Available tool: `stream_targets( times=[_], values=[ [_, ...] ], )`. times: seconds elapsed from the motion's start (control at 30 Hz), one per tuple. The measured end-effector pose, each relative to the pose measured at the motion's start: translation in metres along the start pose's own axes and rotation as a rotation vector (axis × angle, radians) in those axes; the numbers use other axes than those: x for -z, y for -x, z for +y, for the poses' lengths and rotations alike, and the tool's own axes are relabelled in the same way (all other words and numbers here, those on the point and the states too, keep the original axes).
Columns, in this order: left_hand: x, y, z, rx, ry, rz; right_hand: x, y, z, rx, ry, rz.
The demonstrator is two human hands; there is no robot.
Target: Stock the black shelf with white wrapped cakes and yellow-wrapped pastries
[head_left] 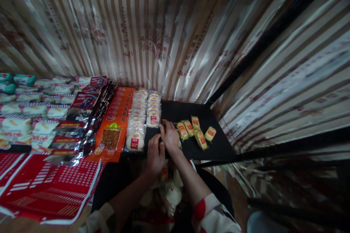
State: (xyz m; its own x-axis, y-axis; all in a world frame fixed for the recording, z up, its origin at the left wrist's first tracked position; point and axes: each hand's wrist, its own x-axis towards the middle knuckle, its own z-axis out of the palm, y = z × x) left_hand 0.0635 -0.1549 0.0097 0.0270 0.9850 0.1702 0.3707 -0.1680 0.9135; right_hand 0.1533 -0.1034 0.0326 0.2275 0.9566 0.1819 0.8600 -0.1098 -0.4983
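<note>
My left hand (155, 155) rests low over the black shelf, its fingers curled together just right of a long row of white packaged cakes (135, 142). Close against it, my right hand (170, 137) reaches a little farther in, fingers bent down near the front end of a shorter row of white packaged cakes (153, 118). Whatever lies under the fingers of either hand is hidden. To the right, several small yellow wrapped cakes (201, 139) lie loosely on the shelf, one of them partly covered by my right hand.
Left of the rows lie orange snack packs (109, 142), dark red foil packs (84, 102) and several white packs (43, 134). A red shopping basket (60, 189) stands at front left. Packs in clear wrap (172, 194) sit below my arms. Striped sheeting (175, 36) hangs behind the black shelf (218, 149).
</note>
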Motion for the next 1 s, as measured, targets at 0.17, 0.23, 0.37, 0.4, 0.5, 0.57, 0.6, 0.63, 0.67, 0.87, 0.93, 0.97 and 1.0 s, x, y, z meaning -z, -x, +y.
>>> stream_targets(
  times=[0.17, 0.23, 0.37, 0.4, 0.5, 0.57, 0.6, 0.63, 0.67, 0.87, 0.93, 0.97, 1.0],
  values=[
    [0.032, 0.068, -0.012, -0.07, 0.0, -0.185, -0.004, 0.08, 0.018, 0.063, -0.177, 0.016],
    [0.042, 0.092, -0.026, -0.082, -0.104, -0.269, -0.009, 0.115, 0.024, 0.086, -0.201, -0.088],
    [0.05, 0.112, -0.06, -0.095, -0.381, -0.282, -0.018, 0.159, 0.032, 0.074, -0.099, -0.182],
    [0.049, 0.111, -0.066, -0.107, -0.43, -0.281, -0.021, 0.162, 0.034, 0.074, -0.039, -0.177],
    [0.043, 0.102, -0.076, -0.105, -0.536, -0.295, -0.027, 0.159, 0.038, 0.085, 0.164, -0.202],
    [0.039, 0.098, -0.076, -0.061, -0.573, -0.35, -0.031, 0.152, 0.041, 0.091, 0.255, -0.256],
    [0.037, 0.097, -0.076, -0.032, -0.583, -0.388, -0.033, 0.148, 0.043, 0.089, 0.285, -0.282],
    [0.036, 0.097, -0.075, -0.005, -0.588, -0.427, -0.034, 0.144, 0.043, 0.085, 0.31, -0.303],
    [0.036, 0.097, -0.074, 0.015, -0.59, -0.46, -0.035, 0.141, 0.044, 0.079, 0.33, -0.316],
    [0.038, 0.098, -0.072, 0.041, -0.585, -0.503, -0.032, 0.13, 0.046, 0.134, 0.26, -0.312],
    [0.039, 0.095, -0.073, 0.057, -0.589, -0.509, -0.031, 0.132, 0.051, 0.148, 0.196, -0.317],
    [0.039, 0.094, -0.074, 0.062, -0.581, -0.496, -0.031, 0.134, 0.053, 0.154, 0.163, -0.307],
    [0.04, 0.093, -0.074, 0.062, -0.565, -0.469, -0.03, 0.137, 0.056, 0.164, 0.124, -0.288]
  ],
)
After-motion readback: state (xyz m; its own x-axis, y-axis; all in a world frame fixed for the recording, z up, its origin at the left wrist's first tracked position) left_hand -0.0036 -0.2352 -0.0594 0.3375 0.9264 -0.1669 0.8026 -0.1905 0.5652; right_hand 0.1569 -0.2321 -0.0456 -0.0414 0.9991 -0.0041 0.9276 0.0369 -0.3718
